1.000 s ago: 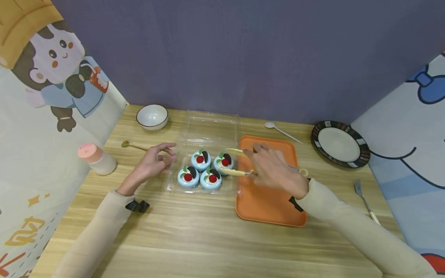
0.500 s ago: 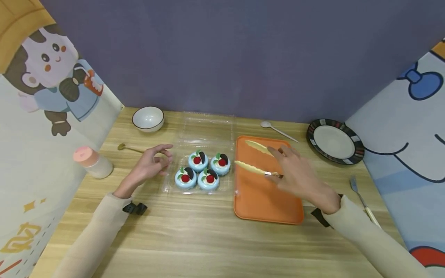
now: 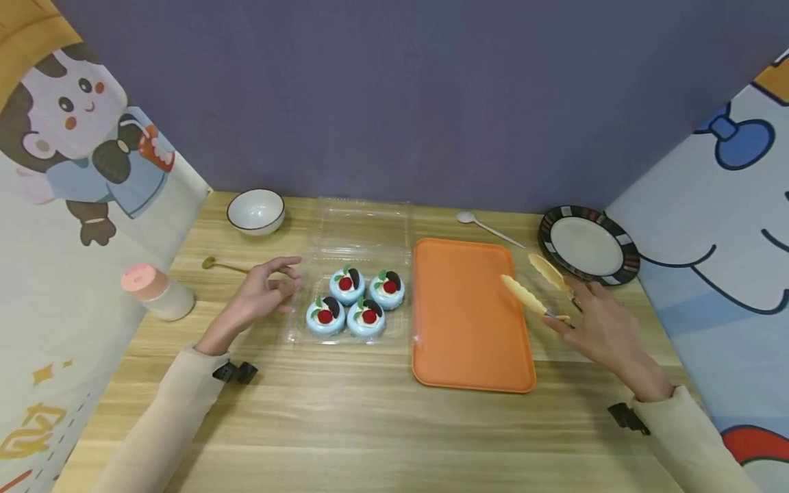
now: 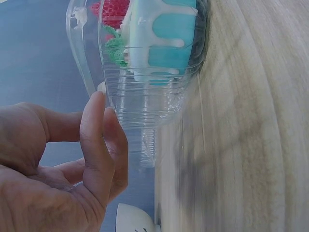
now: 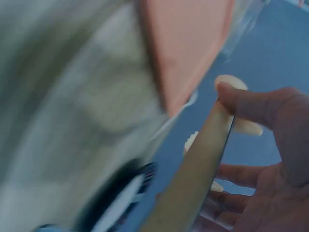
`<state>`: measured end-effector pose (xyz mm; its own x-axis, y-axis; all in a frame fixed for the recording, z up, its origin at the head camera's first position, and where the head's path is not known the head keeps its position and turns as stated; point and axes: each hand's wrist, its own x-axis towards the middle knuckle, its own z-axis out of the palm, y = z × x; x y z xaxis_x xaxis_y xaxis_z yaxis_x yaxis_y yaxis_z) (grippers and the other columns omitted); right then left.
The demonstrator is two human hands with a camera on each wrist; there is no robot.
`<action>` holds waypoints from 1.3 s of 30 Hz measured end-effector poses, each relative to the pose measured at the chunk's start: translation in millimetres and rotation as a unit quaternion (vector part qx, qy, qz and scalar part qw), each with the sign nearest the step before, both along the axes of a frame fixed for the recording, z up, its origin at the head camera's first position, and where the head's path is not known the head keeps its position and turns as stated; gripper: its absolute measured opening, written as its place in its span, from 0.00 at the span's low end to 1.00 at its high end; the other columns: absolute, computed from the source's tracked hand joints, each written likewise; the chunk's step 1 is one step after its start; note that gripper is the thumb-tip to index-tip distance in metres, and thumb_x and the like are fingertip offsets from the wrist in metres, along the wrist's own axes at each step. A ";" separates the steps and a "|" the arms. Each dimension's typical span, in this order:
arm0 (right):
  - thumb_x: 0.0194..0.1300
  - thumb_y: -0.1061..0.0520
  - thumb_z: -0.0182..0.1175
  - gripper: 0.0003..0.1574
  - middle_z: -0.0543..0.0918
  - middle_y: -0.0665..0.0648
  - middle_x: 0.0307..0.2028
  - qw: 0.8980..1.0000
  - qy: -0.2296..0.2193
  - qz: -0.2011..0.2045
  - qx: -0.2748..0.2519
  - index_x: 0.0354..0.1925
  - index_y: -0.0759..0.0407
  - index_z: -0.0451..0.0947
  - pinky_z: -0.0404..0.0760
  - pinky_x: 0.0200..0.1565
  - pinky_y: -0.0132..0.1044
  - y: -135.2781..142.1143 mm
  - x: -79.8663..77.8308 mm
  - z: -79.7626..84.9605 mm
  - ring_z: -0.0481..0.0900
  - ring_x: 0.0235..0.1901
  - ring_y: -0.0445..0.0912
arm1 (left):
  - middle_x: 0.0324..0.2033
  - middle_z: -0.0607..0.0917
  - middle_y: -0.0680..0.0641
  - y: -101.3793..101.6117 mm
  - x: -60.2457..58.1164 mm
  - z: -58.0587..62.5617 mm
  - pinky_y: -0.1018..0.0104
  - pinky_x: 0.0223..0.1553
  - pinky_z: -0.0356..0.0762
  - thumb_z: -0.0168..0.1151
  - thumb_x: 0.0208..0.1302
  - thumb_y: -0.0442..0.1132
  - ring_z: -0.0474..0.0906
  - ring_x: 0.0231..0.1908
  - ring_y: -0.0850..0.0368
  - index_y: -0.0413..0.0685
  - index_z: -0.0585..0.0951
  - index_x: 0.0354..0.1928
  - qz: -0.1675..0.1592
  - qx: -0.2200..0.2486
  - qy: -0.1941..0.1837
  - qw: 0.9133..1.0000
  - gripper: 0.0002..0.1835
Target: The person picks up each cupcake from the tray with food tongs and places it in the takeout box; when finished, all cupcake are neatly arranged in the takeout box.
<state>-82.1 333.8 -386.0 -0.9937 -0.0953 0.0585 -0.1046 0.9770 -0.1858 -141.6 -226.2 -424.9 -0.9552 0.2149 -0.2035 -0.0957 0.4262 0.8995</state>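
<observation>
My right hand (image 3: pixel 607 332) holds a pair of tongs (image 3: pixel 524 296) with pale yellow scalloped tips, spread apart beyond the tray's right edge. In the right wrist view, thumb and fingers lie along the tongs' long handle (image 5: pixel 193 169). My left hand (image 3: pixel 261 298) stays at the left side of a clear hinged plastic container (image 3: pixel 397 329), fingers loosely bent. Its fingertips (image 4: pixel 98 104) meet or nearly meet the container's rim in the left wrist view. Several light-blue cakes (image 3: pixel 366 318) topped with a red berry, green leaves and a dark biscuit sit inside. The lid (image 3: pixel 360 226) lies back.
An orange tray (image 3: pixel 468 315) lies right of the container. Behind it is a white spoon (image 3: pixel 490 229); a black-rimmed plate (image 3: pixel 588 246) stands at the back right. On the left are a white bowl (image 3: pixel 255 211), a gold spoon (image 3: pixel 224 265) and a pink-lidded jar (image 3: pixel 159 293).
My right hand has drawn the tongs away from the cakes, rightward across the orange tray to beyond its right edge. My left hand has kept its place beside the container.
</observation>
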 end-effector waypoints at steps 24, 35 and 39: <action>0.46 0.21 0.66 0.75 0.59 0.88 0.64 0.995 -0.055 -0.082 -0.011 0.72 0.70 0.54 0.75 0.35 0.71 49.7 18.6 -46.1 0.65 0.54 0.83 | 0.55 0.73 0.36 1.2 1.6 2.7 0.57 0.31 0.89 0.55 0.71 0.34 0.79 0.32 0.62 0.44 0.63 0.73 -0.001 -0.008 0.006 1.000 0.29; 0.49 0.24 0.67 0.70 0.70 0.82 0.55 0.998 -0.015 -0.059 -0.015 0.70 0.72 0.57 0.77 0.26 0.64 56.0 21.5 -63.3 0.76 0.42 0.77 | 0.55 0.73 0.36 2.2 2.8 1.8 0.59 0.30 0.89 0.56 0.72 0.35 0.78 0.32 0.62 0.45 0.63 0.73 0.001 -0.009 0.003 1.000 0.30; 0.52 0.25 0.66 0.69 0.71 0.82 0.53 0.999 -0.009 -0.050 -0.012 0.70 0.73 0.57 0.77 0.25 0.63 57.0 21.8 -67.0 0.76 0.40 0.76 | 0.55 0.73 0.36 2.0 2.8 2.6 0.59 0.31 0.89 0.56 0.72 0.35 0.78 0.32 0.63 0.45 0.63 0.73 0.003 -0.012 0.002 1.000 0.29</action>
<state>-60.3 390.8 -453.0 -0.9991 0.0051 0.0410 -0.0036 0.9777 -0.2099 -138.8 -224.3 -422.2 -0.9570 0.2053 -0.2049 -0.0946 0.4469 0.8896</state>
